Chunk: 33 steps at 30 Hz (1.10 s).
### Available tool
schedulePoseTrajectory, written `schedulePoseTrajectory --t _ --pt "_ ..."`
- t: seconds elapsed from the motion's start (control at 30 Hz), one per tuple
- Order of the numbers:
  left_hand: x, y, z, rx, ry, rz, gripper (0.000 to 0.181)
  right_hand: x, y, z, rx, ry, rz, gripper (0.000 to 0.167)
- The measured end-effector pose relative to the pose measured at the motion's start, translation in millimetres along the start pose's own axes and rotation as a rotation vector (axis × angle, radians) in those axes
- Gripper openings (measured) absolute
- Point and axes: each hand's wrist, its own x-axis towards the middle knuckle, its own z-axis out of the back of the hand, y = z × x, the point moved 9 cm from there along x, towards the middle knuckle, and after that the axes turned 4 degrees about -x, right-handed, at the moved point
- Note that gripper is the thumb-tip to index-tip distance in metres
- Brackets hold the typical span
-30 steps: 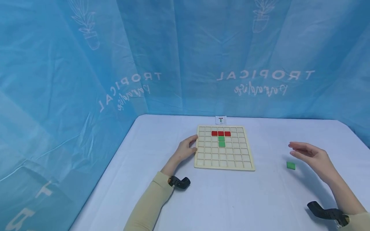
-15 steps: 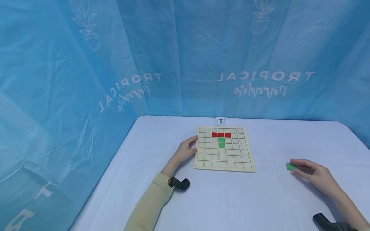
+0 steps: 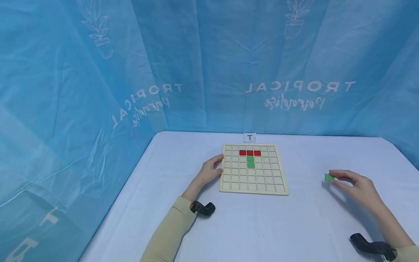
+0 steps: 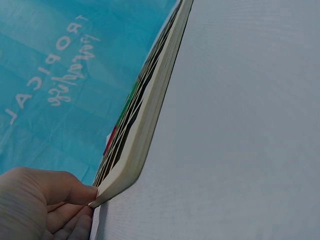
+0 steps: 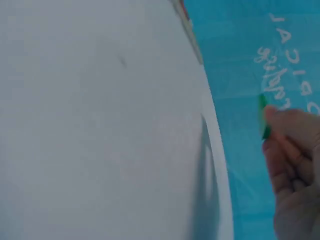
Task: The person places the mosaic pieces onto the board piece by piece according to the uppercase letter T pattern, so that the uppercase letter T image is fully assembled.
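Observation:
A pale wooden grid board [image 3: 235,179] lies on the white table. Three red tiles [image 3: 250,153] form a row on it, with two green tiles [image 3: 250,162] running down from the middle one. My left hand [image 3: 207,171] touches the board's left edge with thumb and fingertips spread along it; the left wrist view shows the thumb [image 4: 70,190] against that edge. To the right of the board, my right hand [image 3: 358,185] pinches a loose green tile [image 3: 328,177] between thumb and fingers, raised above the table. The right wrist view is blurred.
A small printed card [image 3: 250,137] with a red and green T pattern on a grid lies behind the board. Blue curtain [image 3: 209,65] hangs behind and to the left of the table. A white cloth [image 3: 262,225] covers the tabletop.
My right hand came down to the loose green tile, took hold of it and lifted it off the table. The left hand and the board have stayed in place.

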Motion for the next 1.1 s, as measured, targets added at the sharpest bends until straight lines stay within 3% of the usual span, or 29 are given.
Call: schedulePoseTrajectory --t 0.13,0.27,0.4,0.57,0.73,0.9,1.1 --pt "0.5 -0.2 0.4 0.002 -0.002 0.008 0.06 20.9 19.7 6.2 0.026 -0.014 0.009 0.036" --pt "-0.5 -0.7 2.0 0.004 -0.004 0.012 0.06 47.9 43.1 -5.7 0.039 0.011 0.03 0.037" --pt "-0.1 -2.2 2.0 0.011 -0.002 0.006 0.06 73.0 66.2 -30.9 0.089 0.045 0.062 0.038" --pt "1.6 -0.3 0.4 0.022 0.0 0.01 0.06 98.2 77.1 -78.1 0.242 0.09 0.141 0.037" --pt "2.4 -0.2 -1.2 0.019 -0.003 0.011 0.06 104.5 117.3 -105.6 0.234 0.158 0.1 0.038" --pt "2.0 -1.5 -1.2 0.019 -0.001 0.019 0.06 106.1 126.3 -132.2 0.269 0.173 0.09 0.037" --pt "0.9 -1.0 -0.4 0.02 0.0 0.022 0.061 99.2 137.3 -155.5 0.285 0.192 0.134 0.033"
